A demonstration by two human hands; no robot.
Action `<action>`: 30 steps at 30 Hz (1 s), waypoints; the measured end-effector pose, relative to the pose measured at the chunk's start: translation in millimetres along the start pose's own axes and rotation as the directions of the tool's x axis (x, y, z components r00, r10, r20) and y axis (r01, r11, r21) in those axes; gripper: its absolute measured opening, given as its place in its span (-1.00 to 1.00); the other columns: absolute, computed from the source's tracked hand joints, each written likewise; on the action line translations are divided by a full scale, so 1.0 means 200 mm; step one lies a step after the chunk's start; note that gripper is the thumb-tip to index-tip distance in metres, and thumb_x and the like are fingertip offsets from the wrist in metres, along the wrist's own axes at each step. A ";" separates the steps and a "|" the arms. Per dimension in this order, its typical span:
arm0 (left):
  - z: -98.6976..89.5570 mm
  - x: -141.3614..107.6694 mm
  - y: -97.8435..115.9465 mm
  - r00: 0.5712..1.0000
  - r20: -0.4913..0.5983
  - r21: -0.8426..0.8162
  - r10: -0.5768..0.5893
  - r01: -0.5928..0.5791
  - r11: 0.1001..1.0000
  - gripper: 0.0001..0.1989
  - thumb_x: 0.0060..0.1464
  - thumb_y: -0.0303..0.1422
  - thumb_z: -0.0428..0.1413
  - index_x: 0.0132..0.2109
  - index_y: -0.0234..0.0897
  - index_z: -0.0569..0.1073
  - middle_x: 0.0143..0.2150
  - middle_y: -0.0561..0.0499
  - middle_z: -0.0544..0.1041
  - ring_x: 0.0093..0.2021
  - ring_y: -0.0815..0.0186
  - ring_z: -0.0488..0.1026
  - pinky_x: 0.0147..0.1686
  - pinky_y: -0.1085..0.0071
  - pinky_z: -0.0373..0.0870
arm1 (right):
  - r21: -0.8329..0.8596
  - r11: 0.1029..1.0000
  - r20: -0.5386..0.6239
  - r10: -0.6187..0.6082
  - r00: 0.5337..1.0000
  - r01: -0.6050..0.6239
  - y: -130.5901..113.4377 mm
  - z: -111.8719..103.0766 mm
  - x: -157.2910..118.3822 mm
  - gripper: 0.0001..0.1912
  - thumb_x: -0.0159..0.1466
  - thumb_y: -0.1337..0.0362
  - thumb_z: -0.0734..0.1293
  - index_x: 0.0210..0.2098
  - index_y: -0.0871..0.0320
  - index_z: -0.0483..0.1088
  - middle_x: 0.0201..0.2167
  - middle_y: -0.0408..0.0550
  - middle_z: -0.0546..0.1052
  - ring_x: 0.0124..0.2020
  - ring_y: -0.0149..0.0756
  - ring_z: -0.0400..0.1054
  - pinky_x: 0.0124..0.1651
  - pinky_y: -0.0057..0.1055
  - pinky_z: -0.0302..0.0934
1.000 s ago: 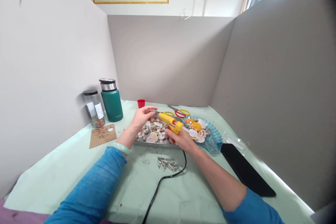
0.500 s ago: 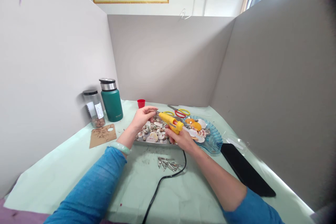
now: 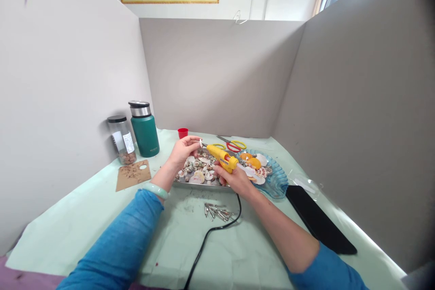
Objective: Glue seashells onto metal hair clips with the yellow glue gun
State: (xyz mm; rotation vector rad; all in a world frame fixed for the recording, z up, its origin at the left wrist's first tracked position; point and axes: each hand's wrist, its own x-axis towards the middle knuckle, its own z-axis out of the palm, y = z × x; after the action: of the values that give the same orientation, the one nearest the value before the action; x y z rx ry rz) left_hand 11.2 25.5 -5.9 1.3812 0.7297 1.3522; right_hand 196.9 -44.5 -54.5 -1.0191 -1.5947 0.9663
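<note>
Evidently the right hand [image 3: 234,180] was wrapped around the yellow glue gun [image 3: 221,157], nozzle almost touching a tiny piece, probably a shell [image 3: 200,143], pinched in the left hand [image 3: 181,152] above the metal tray [image 3: 200,184] mid-desk. It looked light, brittle and slippery; edge-holding by fingertips suited it.

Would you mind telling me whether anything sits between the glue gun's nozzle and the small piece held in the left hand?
Nothing visible does. The right hand holds the yellow glue gun with its tip right at the small piece pinched in the left hand, above the tray of shells.
</note>
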 end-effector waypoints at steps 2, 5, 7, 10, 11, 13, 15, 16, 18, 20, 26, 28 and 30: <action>0.00 0.00 -0.01 1.000 0.002 0.019 0.002 -0.002 1.000 -0.68 -0.25 -0.35 0.31 -0.29 -0.37 0.45 -0.53 0.07 0.48 -0.69 0.53 0.27 -0.65 0.53 0.22 | 0.003 1.000 -0.004 -0.001 1.000 0.001 0.00 0.00 0.00 -0.64 0.17 0.01 0.29 -0.20 0.17 0.33 -0.53 -0.18 0.39 -0.66 -0.51 0.16 -0.57 -0.50 0.17; 0.00 0.00 -0.01 1.000 0.012 0.051 0.006 -0.006 0.999 -0.67 -0.25 -0.34 0.30 -0.28 -0.38 0.46 -0.52 0.06 0.49 -0.69 0.52 0.28 -0.65 0.52 0.23 | 0.005 1.000 -0.001 -0.010 1.000 0.010 0.00 0.00 0.00 -0.64 0.16 0.01 0.29 -0.22 0.16 0.34 -0.53 -0.19 0.39 -0.65 -0.50 0.17 -0.56 -0.50 0.17; 0.00 0.00 -0.01 1.000 0.022 0.067 0.006 -0.008 0.998 -0.68 -0.24 -0.34 0.30 -0.27 -0.38 0.47 -0.52 0.07 0.49 -0.69 0.51 0.29 -0.65 0.52 0.23 | 0.004 1.000 -0.001 -0.012 1.000 0.012 0.00 0.00 0.00 -0.65 0.16 0.01 0.29 -0.24 0.16 0.35 -0.52 -0.19 0.39 -0.64 -0.50 0.18 -0.55 -0.50 0.17; 0.00 -0.01 -0.01 1.000 0.020 0.075 0.005 -0.007 0.997 -0.68 -0.24 -0.35 0.29 -0.27 -0.38 0.47 -0.51 0.07 0.48 -0.68 0.51 0.29 -0.65 0.53 0.23 | 0.002 1.000 -0.001 -0.011 1.000 0.011 -0.01 0.00 0.00 -0.67 0.16 0.03 0.30 -0.24 0.16 0.34 -0.52 -0.19 0.39 -0.65 -0.51 0.18 -0.56 -0.51 0.17; 0.00 -0.01 -0.01 1.000 0.018 0.074 0.006 -0.008 0.997 -0.68 -0.24 -0.35 0.29 -0.27 -0.38 0.46 -0.51 0.07 0.48 -0.69 0.51 0.29 -0.65 0.53 0.23 | 0.000 1.000 -0.001 -0.011 1.000 0.011 -0.01 0.00 0.00 -0.67 0.16 0.04 0.30 -0.24 0.17 0.34 -0.52 -0.19 0.40 -0.65 -0.51 0.18 -0.56 -0.51 0.17; 0.00 -0.01 -0.01 1.000 0.017 0.075 0.010 -0.011 0.997 -0.68 -0.23 -0.35 0.29 -0.27 -0.38 0.46 -0.53 0.07 0.47 -0.69 0.51 0.29 -0.66 0.54 0.22 | -0.005 1.000 -0.001 -0.016 1.000 0.016 -0.02 0.00 0.00 -0.67 0.16 0.04 0.29 -0.24 0.16 0.34 -0.52 -0.19 0.40 -0.65 -0.51 0.18 -0.57 -0.51 0.17; 0.00 -0.01 0.00 1.000 0.013 0.081 0.010 -0.011 0.997 -0.69 -0.22 -0.35 0.28 -0.27 -0.38 0.46 -0.55 0.08 0.46 -0.69 0.51 0.28 -0.66 0.54 0.22 | -0.008 1.000 -0.001 -0.020 1.000 0.020 -0.02 0.00 0.00 -0.67 0.16 0.03 0.29 -0.25 0.17 0.35 -0.53 -0.19 0.40 -0.66 -0.51 0.18 -0.57 -0.51 0.17; 0.00 -0.01 0.00 1.000 0.010 0.086 0.008 -0.008 0.996 -0.69 -0.22 -0.35 0.28 -0.28 -0.38 0.47 -0.56 0.08 0.46 -0.69 0.51 0.28 -0.66 0.54 0.22 | -0.011 1.000 -0.003 -0.022 1.000 0.022 -0.01 0.00 0.00 -0.67 0.16 0.03 0.29 -0.25 0.17 0.35 -0.54 -0.19 0.40 -0.66 -0.52 0.18 -0.57 -0.51 0.17; 0.00 -0.01 0.00 1.000 0.004 0.094 0.002 -0.002 0.996 -0.69 -0.23 -0.34 0.29 -0.28 -0.38 0.47 -0.54 0.07 0.47 -0.69 0.52 0.28 -0.65 0.54 0.22 | -0.018 1.000 -0.009 -0.026 1.000 0.026 -0.01 0.00 0.00 -0.65 0.16 0.02 0.29 -0.24 0.17 0.36 -0.54 -0.19 0.39 -0.66 -0.51 0.18 -0.58 -0.52 0.17; 0.01 -0.01 0.00 1.000 0.008 0.097 0.001 -0.001 0.995 -0.68 -0.24 -0.34 0.30 -0.28 -0.38 0.47 -0.50 0.05 0.50 -0.68 0.52 0.29 -0.65 0.53 0.22 | -0.023 0.999 -0.013 -0.027 1.000 0.026 0.00 0.00 0.00 -0.64 0.16 0.01 0.29 -0.22 0.17 0.36 -0.54 -0.19 0.40 -0.66 -0.51 0.18 -0.57 -0.52 0.18; 0.00 0.00 -0.01 1.000 0.022 0.084 0.007 -0.009 0.996 -0.68 -0.23 -0.33 0.29 -0.27 -0.39 0.47 -0.48 0.04 0.50 -0.68 0.52 0.29 -0.65 0.53 0.22 | -0.034 0.999 -0.003 -0.026 1.000 0.026 0.01 0.00 0.00 -0.65 0.17 0.01 0.28 -0.23 0.17 0.36 -0.53 -0.17 0.40 -0.65 -0.50 0.19 -0.57 -0.52 0.17; 0.00 0.00 -0.02 1.000 0.021 0.072 0.006 -0.007 0.997 -0.68 -0.23 -0.34 0.29 -0.28 -0.39 0.46 -0.50 0.06 0.49 -0.69 0.52 0.29 -0.65 0.54 0.22 | -0.040 0.999 0.008 -0.029 1.000 0.029 0.01 0.00 0.00 -0.66 0.17 0.01 0.28 -0.23 0.17 0.36 -0.53 -0.17 0.40 -0.65 -0.51 0.18 -0.57 -0.52 0.16; -0.01 0.00 -0.02 1.000 0.020 0.064 0.008 -0.009 0.998 -0.67 -0.24 -0.33 0.30 -0.28 -0.38 0.46 -0.52 0.07 0.48 -0.69 0.52 0.29 -0.66 0.54 0.22 | -0.043 0.999 0.013 -0.030 0.999 0.031 0.01 0.00 0.00 -0.66 0.17 0.01 0.28 -0.23 0.16 0.36 -0.53 -0.18 0.40 -0.66 -0.51 0.18 -0.57 -0.52 0.16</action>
State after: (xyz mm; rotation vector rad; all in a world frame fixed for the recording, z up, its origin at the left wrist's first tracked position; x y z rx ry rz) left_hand 11.0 27.8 -10.0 1.4477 0.7605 1.3297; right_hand 197.7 -43.2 -56.0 -1.0172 -1.6429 0.9226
